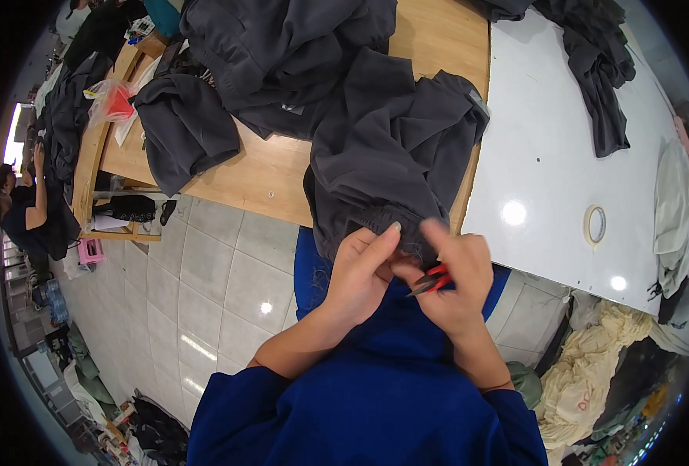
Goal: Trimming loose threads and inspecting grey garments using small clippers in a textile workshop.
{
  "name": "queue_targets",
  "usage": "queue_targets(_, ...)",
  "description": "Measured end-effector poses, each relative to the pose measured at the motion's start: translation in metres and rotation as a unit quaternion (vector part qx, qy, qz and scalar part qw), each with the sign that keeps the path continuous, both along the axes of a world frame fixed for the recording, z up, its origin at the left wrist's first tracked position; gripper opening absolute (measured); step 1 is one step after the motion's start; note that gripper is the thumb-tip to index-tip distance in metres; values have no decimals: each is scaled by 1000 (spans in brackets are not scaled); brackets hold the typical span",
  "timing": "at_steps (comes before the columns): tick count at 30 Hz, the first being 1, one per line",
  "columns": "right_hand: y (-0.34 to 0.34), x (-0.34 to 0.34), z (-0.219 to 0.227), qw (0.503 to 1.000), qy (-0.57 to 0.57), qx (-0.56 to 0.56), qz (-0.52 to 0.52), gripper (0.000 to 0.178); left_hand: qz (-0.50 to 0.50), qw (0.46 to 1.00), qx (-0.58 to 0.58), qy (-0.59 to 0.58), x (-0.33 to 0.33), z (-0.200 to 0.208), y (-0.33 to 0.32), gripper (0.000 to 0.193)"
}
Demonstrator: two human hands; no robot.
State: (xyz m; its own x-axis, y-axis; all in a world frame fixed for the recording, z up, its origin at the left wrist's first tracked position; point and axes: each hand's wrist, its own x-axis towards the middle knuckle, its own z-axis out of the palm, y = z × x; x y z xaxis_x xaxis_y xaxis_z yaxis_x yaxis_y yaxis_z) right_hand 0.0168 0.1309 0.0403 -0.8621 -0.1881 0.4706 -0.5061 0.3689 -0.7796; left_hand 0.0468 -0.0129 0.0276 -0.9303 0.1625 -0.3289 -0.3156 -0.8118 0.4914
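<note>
A dark grey garment (395,140) with a gathered, elastic-looking edge hangs over the front edge of the wooden table toward my lap. My left hand (362,269) pinches that gathered edge, thumb on top. Close beside it, my right hand (462,281) holds red-handled thread snips (435,281) in its palm, their dark blades pointing left. The raised fingers of this hand are blurred by motion, near the cloth. Whether they touch the garment, I cannot tell. Loose thread ends show by the gathered edge.
More dark grey garments (282,54) are heaped on the wooden table (267,175). On the white table (546,210) at right lie a tape roll (595,224) and dark cloth (593,85). Cream fabric (593,373) is piled below. Another person (34,202) is at far left.
</note>
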Motion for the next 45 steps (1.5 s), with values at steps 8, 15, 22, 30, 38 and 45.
queue_targets(8,10,9,-1,981,151,58,110,32,32,999,0,-21,-5,6,3,21)
queue_targets(15,24,16,14,985,-103,5,139,43,71,997,-34,26,-10,7,2,24)
queue_targets(22,24,4,9,996,-84,-33,-23,39,58,997,-51,32,-5,2,4,21)
queue_targets(30,18,-1,12,992,53,93,-66,36,74,995,-55,23,-2,6,7,14)
queue_targets(38,18,-2,13,988,76,110,-75,32,87,995,-45,8,-2,6,8,13)
queue_targets(45,16,-1,10,990,72,96,-81,33,82,996,-36,25,-1,3,7,15)
